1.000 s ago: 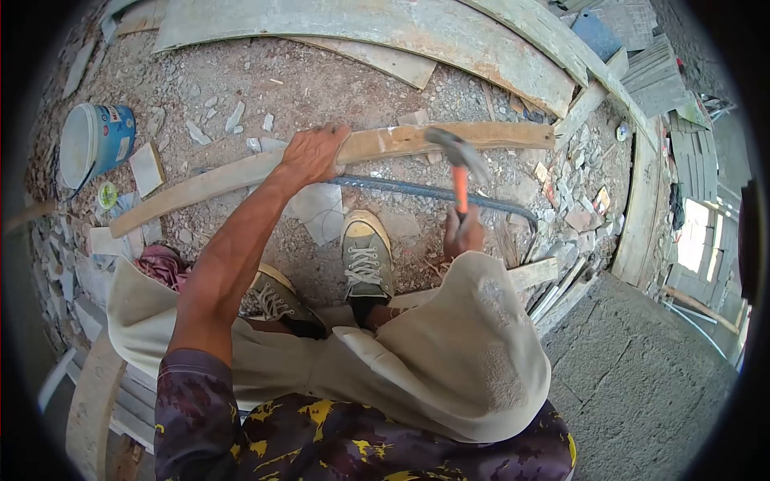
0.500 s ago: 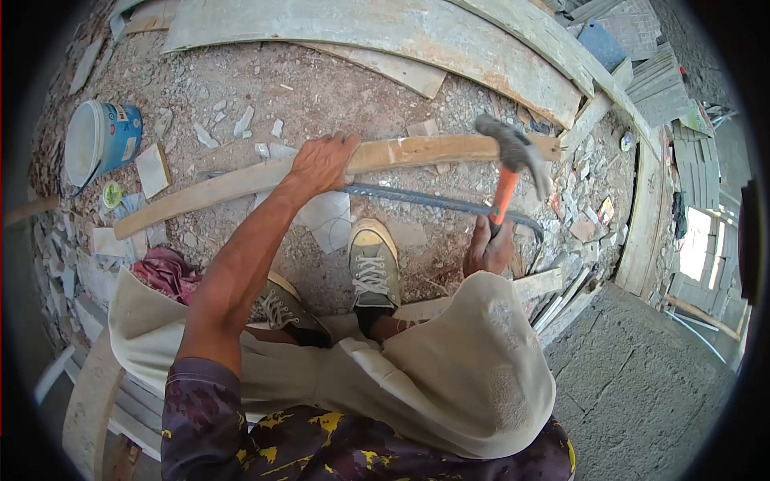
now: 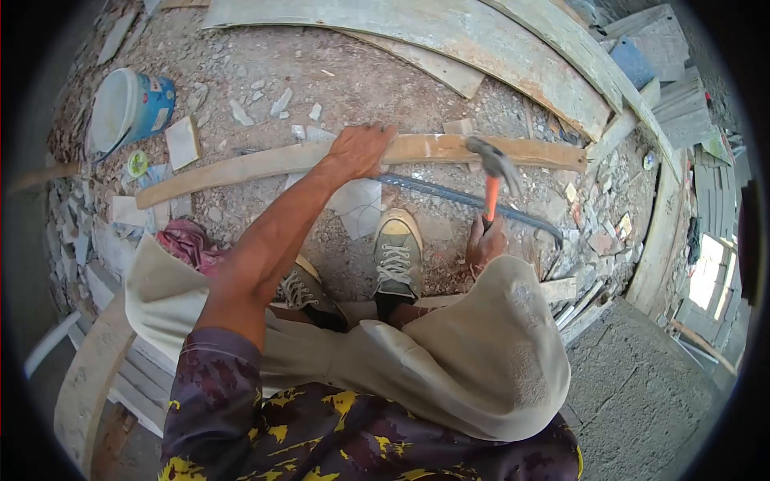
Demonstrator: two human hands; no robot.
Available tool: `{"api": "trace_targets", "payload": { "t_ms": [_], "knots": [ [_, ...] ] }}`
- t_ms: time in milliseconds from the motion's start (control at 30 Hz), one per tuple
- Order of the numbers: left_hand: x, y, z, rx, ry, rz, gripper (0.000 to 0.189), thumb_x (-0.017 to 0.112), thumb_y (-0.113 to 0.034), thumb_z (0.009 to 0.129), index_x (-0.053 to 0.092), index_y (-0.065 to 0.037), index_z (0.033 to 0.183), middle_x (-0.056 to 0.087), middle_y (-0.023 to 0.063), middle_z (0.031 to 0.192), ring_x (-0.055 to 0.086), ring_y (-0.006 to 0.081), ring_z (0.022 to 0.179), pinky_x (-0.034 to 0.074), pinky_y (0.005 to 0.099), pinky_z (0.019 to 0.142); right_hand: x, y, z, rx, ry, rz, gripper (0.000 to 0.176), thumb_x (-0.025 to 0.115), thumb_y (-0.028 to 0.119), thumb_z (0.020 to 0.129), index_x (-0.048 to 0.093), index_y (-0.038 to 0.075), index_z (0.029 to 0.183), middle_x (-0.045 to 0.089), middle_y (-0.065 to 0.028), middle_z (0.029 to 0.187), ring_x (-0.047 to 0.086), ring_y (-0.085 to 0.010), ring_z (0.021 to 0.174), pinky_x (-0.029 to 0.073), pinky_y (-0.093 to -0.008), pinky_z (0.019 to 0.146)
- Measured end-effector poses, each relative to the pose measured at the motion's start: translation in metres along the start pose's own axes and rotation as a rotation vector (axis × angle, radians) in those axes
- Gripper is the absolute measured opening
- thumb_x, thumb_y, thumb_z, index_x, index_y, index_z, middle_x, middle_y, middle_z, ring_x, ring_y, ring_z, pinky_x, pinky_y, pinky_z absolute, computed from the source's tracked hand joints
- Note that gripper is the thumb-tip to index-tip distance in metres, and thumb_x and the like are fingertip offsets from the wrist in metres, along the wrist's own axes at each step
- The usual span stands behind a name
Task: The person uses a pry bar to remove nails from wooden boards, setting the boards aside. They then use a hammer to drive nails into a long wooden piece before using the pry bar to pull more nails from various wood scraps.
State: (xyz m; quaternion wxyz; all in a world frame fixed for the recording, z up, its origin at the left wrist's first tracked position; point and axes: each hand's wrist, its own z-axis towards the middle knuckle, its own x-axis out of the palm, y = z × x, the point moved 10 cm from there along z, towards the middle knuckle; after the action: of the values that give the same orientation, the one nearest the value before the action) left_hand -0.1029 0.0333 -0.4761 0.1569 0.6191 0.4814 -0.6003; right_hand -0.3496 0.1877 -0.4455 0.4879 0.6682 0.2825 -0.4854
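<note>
My left hand (image 3: 363, 151) is closed around the middle of a long wooden board (image 3: 249, 166), which lies across the rubble in front of my shoes. In my right hand (image 3: 487, 243) is a claw hammer (image 3: 492, 196), gripped low on its black and orange handle. The hammer's metal head overlaps the right half of the board in this view. A dark ridged steel bar (image 3: 457, 196) stretches behind the hammer handle, between the board and my right shoe (image 3: 398, 256). Its left part passes behind my left hand and the board.
A blue and white bucket (image 3: 152, 106) lies tipped at the upper left. Wide planks (image 3: 417, 28) line the far side. Stone chips and tile pieces (image 3: 183, 143) litter the ground. A pink cloth (image 3: 191, 244) sits by my left knee, and rough concrete (image 3: 642, 377) is at the lower right.
The hammer has shifted left along the board, away from its right end. My left hand keeps its grip on the board. The whole view has swung slightly.
</note>
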Motion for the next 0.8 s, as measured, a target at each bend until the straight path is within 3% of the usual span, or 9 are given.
{"api": "trace_targets", "payload": {
  "t_ms": [67, 133, 167, 267, 367, 433, 500, 600, 800],
  "knots": [
    [-0.001, -0.002, -0.007, 0.061, -0.08, 0.0, 0.051, 0.072, -0.023, 0.07, 0.047, -0.006, 0.11, 0.062, 0.017, 0.092, 0.064, 0.0339, 0.085, 0.051, 0.0428, 0.07, 0.015, 0.024, -0.001, 0.063, 0.437, -0.088, 0.028, 0.048, 0.033, 0.095, 0.049, 0.006, 0.102, 0.06, -0.0259, 0.075, 0.06, -0.0455, 0.074, 0.044, -0.0492, 0.061],
    [-0.003, -0.001, -0.009, 0.066, -0.141, 0.042, 0.046, 0.07, -0.019, 0.07, 0.048, -0.006, 0.108, 0.062, 0.017, 0.091, 0.065, 0.0332, 0.081, 0.051, 0.0434, 0.068, 0.001, 0.016, -0.001, -0.087, 0.163, 0.234, 0.031, 0.049, 0.032, 0.095, 0.049, 0.001, 0.1, 0.059, -0.0181, 0.072, 0.06, -0.0315, 0.065, 0.043, -0.042, 0.057],
    [-0.005, -0.002, -0.013, 0.088, -0.211, 0.014, 0.046, 0.07, -0.017, 0.069, 0.049, -0.006, 0.108, 0.063, 0.0167, 0.09, 0.066, 0.033, 0.081, 0.051, 0.0437, 0.067, -0.015, 0.018, -0.014, 0.121, -0.025, 0.42, 0.034, 0.049, 0.031, 0.095, 0.05, -0.003, 0.1, 0.057, -0.0168, 0.074, 0.056, -0.0265, 0.065, 0.042, -0.039, 0.059],
    [-0.009, 0.001, -0.01, 0.072, -0.206, 0.008, 0.043, 0.069, -0.017, 0.069, 0.05, -0.006, 0.106, 0.063, 0.0161, 0.089, 0.066, 0.0326, 0.081, 0.051, 0.0427, 0.066, -0.007, 0.017, -0.008, -0.084, -0.225, 0.344, 0.034, 0.045, 0.031, 0.098, 0.05, -0.003, 0.1, 0.049, -0.0083, 0.068, 0.046, -0.0194, 0.061, 0.038, -0.0338, 0.057],
    [-0.004, 0.013, -0.014, 0.068, -0.172, 0.011, 0.04, 0.068, -0.016, 0.069, 0.05, -0.007, 0.103, 0.062, 0.0148, 0.087, 0.066, 0.0307, 0.079, 0.05, 0.0421, 0.064, 0.012, 0.025, 0.007, -0.033, 0.309, 0.278, 0.031, 0.046, 0.029, 0.096, 0.051, -0.001, 0.097, 0.048, -0.0121, 0.069, 0.045, -0.0219, 0.063, 0.038, -0.0372, 0.06],
    [-0.004, -0.004, -0.026, 0.191, -0.531, 0.091, 0.037, 0.067, -0.017, 0.069, 0.051, -0.007, 0.102, 0.061, 0.0135, 0.084, 0.065, 0.0304, 0.076, 0.05, 0.0422, 0.062, 0.019, 0.027, -0.008, 0.004, 0.31, 0.336, 0.03, 0.047, 0.029, 0.096, 0.052, 0.0, 0.097, 0.048, -0.0123, 0.068, 0.046, -0.0223, 0.063, 0.038, -0.0375, 0.06],
    [0.006, -0.001, -0.01, -0.008, -0.158, 0.071, 0.042, 0.069, -0.024, 0.071, 0.051, -0.008, 0.106, 0.06, 0.0137, 0.09, 0.062, 0.0312, 0.082, 0.048, 0.0435, 0.074, 0.008, -0.013, -0.021, 0.073, 0.082, 0.339, 0.032, 0.047, 0.033, 0.096, 0.053, 0.001, 0.096, 0.051, -0.0156, 0.068, 0.05, -0.0268, 0.063, 0.039, -0.0403, 0.059],
    [-0.012, -0.027, -0.009, 0.053, -0.177, 0.146, 0.075, 0.078, -0.036, 0.066, 0.045, -0.011, 0.129, 0.051, 0.0112, 0.112, 0.05, 0.0305, 0.109, 0.042, 0.045, 0.088, 0.027, -0.052, -0.057, 0.283, 0.057, 0.262, 0.035, 0.049, 0.039, 0.094, 0.055, 0.005, 0.098, 0.055, -0.0184, 0.07, 0.054, -0.0323, 0.063, 0.042, -0.0435, 0.061],
    [0.005, -0.02, 0.014, 0.038, -0.018, 0.016, 0.073, 0.077, -0.021, 0.066, 0.044, -0.009, 0.13, 0.054, 0.0171, 0.104, 0.059, 0.0373, 0.092, 0.048, 0.0467, 0.081, 0.009, -0.049, -0.088, 0.466, 0.005, 0.582, 0.041, 0.05, 0.043, 0.094, 0.053, 0.002, 0.092, 0.053, -0.0121, 0.067, 0.052, -0.022, 0.059, 0.041, -0.038, 0.055]
  ]
}}
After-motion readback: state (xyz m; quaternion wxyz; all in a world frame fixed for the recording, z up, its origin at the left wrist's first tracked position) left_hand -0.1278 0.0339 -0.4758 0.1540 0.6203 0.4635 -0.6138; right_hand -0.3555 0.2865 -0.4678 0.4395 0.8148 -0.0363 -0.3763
